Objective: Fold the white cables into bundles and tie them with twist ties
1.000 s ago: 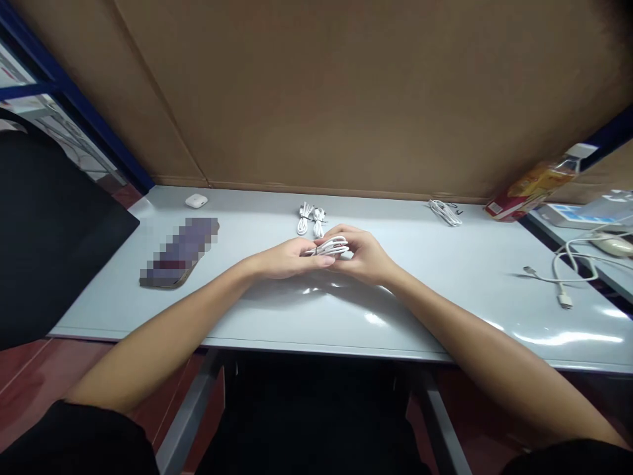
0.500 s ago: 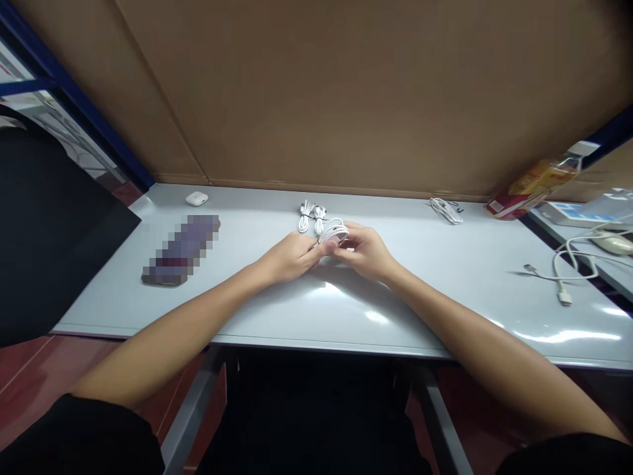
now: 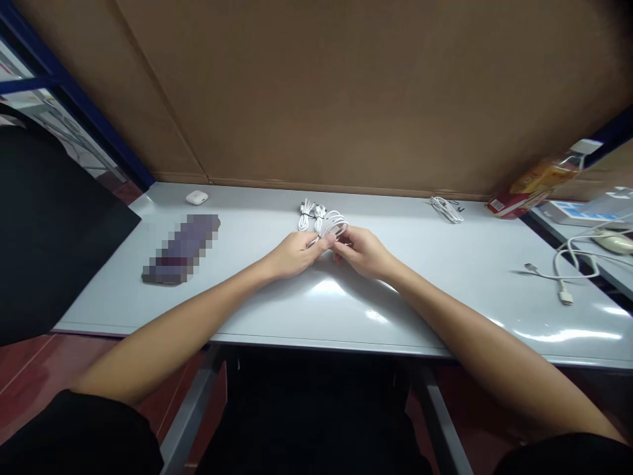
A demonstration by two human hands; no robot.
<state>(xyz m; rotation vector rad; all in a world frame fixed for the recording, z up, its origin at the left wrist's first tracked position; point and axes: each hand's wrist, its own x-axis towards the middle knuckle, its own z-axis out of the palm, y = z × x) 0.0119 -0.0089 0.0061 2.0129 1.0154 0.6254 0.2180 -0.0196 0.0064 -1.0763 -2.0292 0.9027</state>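
Note:
A white charging cable (image 3: 335,223), looped into a loose coil, is held up over the desk between my two hands. My left hand (image 3: 297,254) grips it from the left with the thumb laid along the coil. From the other side my right hand (image 3: 363,251) pinches the coil near its lower part, fingers curled behind it. The fingertips of both hands meet and partly hide the cable's lower end. Just beyond them lie two bundled white cables (image 3: 305,216), each tied with a dark band.
Another coiled white cable (image 3: 446,209) lies at the desk's back right. A bottle (image 3: 548,175) and a red-yellow package (image 3: 517,198) stand in the right corner. Loose cables (image 3: 568,264) trail over the right edge. At left are a white case (image 3: 196,197) and a blurred-out flat object (image 3: 182,249).
The cable coil has tilted slightly and its loops look more spread. My right fingers have closed in toward my left thumb. The things lying on the desk have stayed put.

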